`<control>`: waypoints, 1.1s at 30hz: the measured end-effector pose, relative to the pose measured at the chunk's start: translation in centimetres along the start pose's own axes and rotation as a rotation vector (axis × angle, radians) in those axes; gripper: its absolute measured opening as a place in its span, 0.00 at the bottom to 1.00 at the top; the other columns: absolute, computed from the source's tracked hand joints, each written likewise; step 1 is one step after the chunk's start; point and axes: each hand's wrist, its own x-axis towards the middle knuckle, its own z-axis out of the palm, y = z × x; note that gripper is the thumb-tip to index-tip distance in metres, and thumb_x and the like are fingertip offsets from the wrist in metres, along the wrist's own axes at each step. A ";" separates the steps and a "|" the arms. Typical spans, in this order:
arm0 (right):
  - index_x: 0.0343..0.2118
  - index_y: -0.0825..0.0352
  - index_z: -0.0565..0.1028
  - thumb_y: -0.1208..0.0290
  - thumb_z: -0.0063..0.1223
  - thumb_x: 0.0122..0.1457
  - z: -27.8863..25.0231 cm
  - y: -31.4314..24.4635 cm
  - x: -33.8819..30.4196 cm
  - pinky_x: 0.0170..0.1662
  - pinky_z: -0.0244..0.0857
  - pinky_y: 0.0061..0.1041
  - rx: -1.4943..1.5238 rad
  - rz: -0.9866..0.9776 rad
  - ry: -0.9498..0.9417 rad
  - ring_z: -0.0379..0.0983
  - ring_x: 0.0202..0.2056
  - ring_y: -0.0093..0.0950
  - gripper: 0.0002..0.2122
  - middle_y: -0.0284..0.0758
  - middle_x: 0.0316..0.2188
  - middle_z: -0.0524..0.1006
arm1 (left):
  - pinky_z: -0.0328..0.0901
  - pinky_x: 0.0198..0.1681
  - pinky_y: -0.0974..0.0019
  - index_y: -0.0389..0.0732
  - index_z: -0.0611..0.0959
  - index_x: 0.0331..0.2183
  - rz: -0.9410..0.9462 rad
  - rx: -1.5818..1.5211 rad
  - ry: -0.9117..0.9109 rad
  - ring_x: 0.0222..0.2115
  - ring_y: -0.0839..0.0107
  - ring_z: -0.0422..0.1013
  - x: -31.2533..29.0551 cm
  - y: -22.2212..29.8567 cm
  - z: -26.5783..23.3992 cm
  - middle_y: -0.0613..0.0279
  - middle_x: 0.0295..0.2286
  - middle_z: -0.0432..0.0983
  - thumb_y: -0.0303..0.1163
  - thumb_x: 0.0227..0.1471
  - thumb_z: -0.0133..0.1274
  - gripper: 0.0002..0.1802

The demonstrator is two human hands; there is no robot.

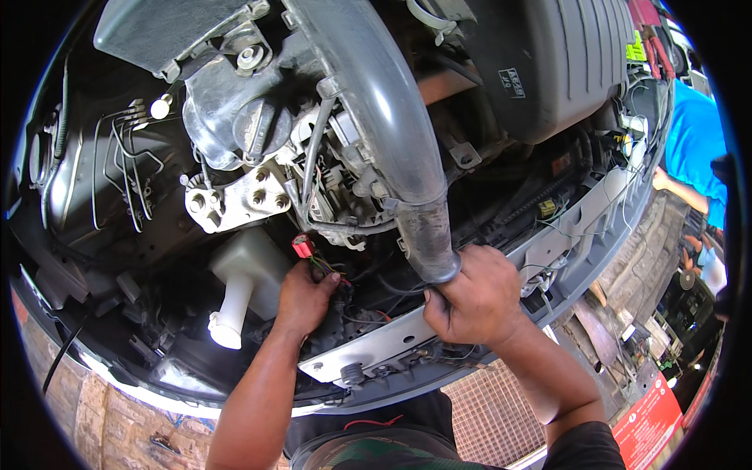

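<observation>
My left hand [304, 299] reaches down into the engine bay beside a white plastic reservoir [254, 270]. Its fingers are closed on thin coloured wires, and a red connector [302, 245] stands up from them just above the fingertips. A thick grey-black air intake pipe [395, 133] curves down from the top of the engine. At its lower end, over the front metal crossbar [376, 345], my right hand [476, 296] is curled against the pipe, thumb bent below the rim. Its other fingertips are hidden behind.
A black filler cap [261, 129] and a bolted metal bracket [236, 200] lie left of the pipe. A ribbed black housing [560, 63] fills the upper right. Loose wires [576, 227] trail along the front edge. A person in a blue shirt [695, 145] stands at far right.
</observation>
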 end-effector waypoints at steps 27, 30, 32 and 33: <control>0.46 0.72 0.82 0.59 0.56 0.74 17.0 2.2 6.1 0.34 0.75 0.33 0.487 0.519 -1.351 0.82 0.30 0.29 0.17 0.39 0.31 0.85 | 0.74 0.46 0.47 0.33 0.81 0.43 0.094 -0.120 -0.113 0.41 0.43 0.81 0.6 -0.5 0.1 0.44 0.36 0.84 0.29 0.52 0.69 0.19; 0.45 0.73 0.82 0.65 0.55 0.74 16.7 2.2 6.2 0.33 0.76 0.30 0.526 0.644 -1.296 0.83 0.30 0.28 0.13 0.39 0.31 0.84 | 0.73 0.46 0.48 0.34 0.81 0.42 0.091 -0.013 0.029 0.40 0.43 0.81 0.2 -0.5 0.9 0.44 0.36 0.84 0.26 0.50 0.69 0.18; 0.46 0.73 0.82 0.68 0.54 0.74 16.8 2.3 6.1 0.32 0.77 0.29 0.568 0.689 -1.250 0.83 0.30 0.28 0.12 0.39 0.32 0.85 | 0.73 0.47 0.45 0.34 0.80 0.41 0.095 0.032 0.034 0.41 0.41 0.80 0.4 -0.6 1.0 0.42 0.35 0.83 0.25 0.50 0.68 0.17; 0.49 0.74 0.81 0.69 0.53 0.74 16.7 2.4 6.0 0.34 0.78 0.28 0.568 0.714 -1.261 0.83 0.31 0.28 0.12 0.39 0.33 0.85 | 0.73 0.47 0.44 0.34 0.80 0.40 0.097 0.055 0.035 0.42 0.39 0.80 0.6 -0.6 1.1 0.41 0.35 0.83 0.25 0.50 0.67 0.16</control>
